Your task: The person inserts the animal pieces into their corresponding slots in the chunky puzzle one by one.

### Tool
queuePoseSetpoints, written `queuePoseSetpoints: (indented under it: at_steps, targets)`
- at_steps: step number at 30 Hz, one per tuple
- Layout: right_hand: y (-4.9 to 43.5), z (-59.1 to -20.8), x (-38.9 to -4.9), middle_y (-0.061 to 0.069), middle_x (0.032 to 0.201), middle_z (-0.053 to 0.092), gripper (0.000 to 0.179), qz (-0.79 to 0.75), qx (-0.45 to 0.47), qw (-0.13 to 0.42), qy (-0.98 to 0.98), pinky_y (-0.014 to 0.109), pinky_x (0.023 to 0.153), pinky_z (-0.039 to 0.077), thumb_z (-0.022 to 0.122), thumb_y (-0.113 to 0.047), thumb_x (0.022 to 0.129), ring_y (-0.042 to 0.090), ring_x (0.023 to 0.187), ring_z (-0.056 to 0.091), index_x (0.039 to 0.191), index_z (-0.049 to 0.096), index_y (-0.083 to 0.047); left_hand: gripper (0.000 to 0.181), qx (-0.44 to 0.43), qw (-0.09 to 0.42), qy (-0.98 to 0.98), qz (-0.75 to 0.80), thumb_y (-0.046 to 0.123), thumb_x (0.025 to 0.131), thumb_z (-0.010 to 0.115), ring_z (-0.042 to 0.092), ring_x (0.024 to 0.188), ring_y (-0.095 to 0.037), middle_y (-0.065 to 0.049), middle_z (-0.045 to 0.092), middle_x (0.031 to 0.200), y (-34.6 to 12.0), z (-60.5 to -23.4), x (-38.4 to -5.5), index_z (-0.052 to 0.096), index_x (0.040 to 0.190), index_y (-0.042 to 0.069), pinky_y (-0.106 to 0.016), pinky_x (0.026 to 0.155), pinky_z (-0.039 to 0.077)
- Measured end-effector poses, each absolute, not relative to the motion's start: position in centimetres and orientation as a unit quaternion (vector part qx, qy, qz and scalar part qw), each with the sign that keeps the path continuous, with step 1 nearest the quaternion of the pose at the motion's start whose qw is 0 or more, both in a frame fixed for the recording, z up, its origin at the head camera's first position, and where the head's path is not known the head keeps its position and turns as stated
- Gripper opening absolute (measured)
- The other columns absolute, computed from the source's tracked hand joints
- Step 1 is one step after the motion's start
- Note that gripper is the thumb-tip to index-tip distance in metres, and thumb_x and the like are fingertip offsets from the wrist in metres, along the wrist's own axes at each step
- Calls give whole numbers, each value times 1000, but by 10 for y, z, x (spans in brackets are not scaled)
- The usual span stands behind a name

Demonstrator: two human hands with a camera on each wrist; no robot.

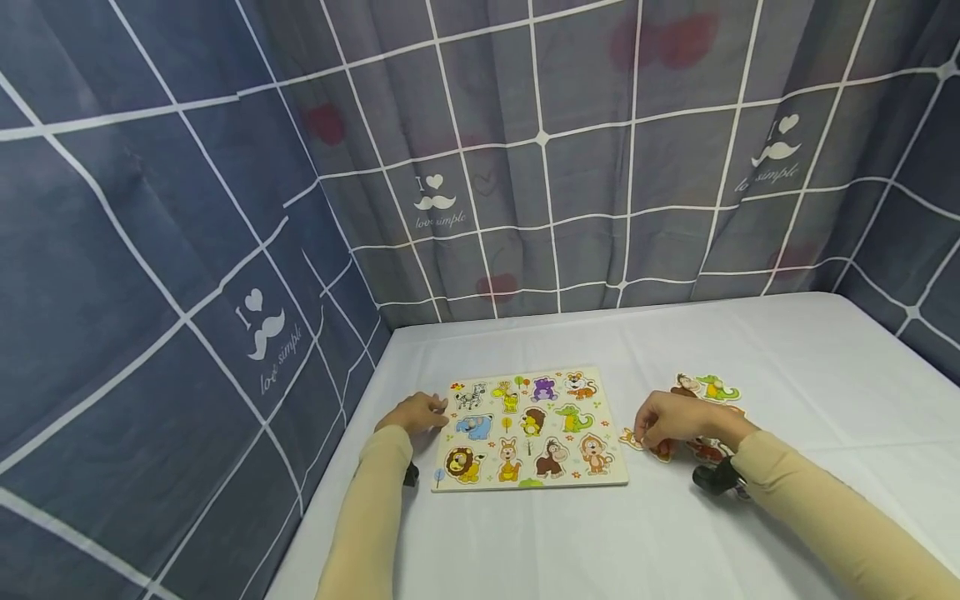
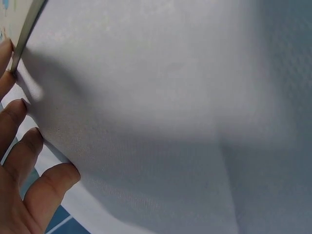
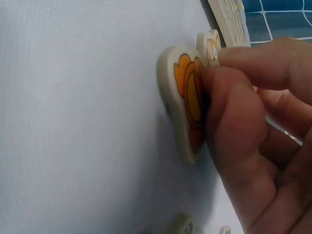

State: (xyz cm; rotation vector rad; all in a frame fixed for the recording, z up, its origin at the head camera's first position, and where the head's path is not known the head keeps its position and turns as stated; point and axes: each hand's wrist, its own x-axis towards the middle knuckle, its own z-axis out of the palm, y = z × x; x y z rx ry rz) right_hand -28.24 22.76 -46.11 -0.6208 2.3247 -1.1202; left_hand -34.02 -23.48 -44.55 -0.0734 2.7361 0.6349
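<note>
A wooden animal puzzle board (image 1: pixel 517 483) lies on the white cloth, with animal pictures in rows. My left hand (image 1: pixel 417 412) is at its left edge. In the left wrist view that hand's fingers (image 2: pixel 17 114) are spread beside the board's edge (image 2: pixel 25 34), with fingertips right at it. To the right of the board, my right hand (image 1: pixel 667 419) pinches a kangaroo puzzle piece (image 1: pixel 632 438) between thumb and curled fingers. The right wrist view shows this orange piece (image 3: pixel 180 97) close over the cloth, its middle partly hidden by the fingertips.
More loose puzzle pieces lie past and under the right wrist, including a green crocodile piece (image 1: pixel 717 387) and a brown piece (image 1: pixel 707 451). A checked curtain (image 1: pixel 585 183) rises behind the white-covered table (image 1: pixel 525 550) and along its left side.
</note>
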Motion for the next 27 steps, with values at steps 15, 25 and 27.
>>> queuePoseSetpoints:
  at_steps: [15, 25, 27]
  targets:
    - [222, -463, -282, 3, 65, 66, 9, -433, -168, 213, 860, 24, 51, 52, 69, -5, 86, 11, 55, 58, 79, 68, 0, 52, -16, 156, 963, 220, 27, 91, 72, 38, 145, -39, -13, 42, 158, -237, -446, -337, 59, 140, 14, -54, 116, 37]
    - [214, -460, -284, 2, 64, 65, 10, -474, -147, 202, 844, 23, 52, 54, 69, -8, 86, 10, 54, 59, 85, 70, 2, 52, -8, 152, 964, 220, 27, 91, 73, 40, 144, -39, -14, 43, 157, -237, -449, -340, 60, 140, 14, -54, 116, 37]
    - [208, -459, -285, 2, 64, 65, 11, -483, -145, 202, 840, 23, 51, 55, 69, -8, 86, 10, 54, 60, 86, 70, 3, 51, -9, 151, 965, 214, 27, 92, 72, 40, 144, -40, -15, 43, 156, -238, -448, -337, 60, 140, 13, -54, 116, 37]
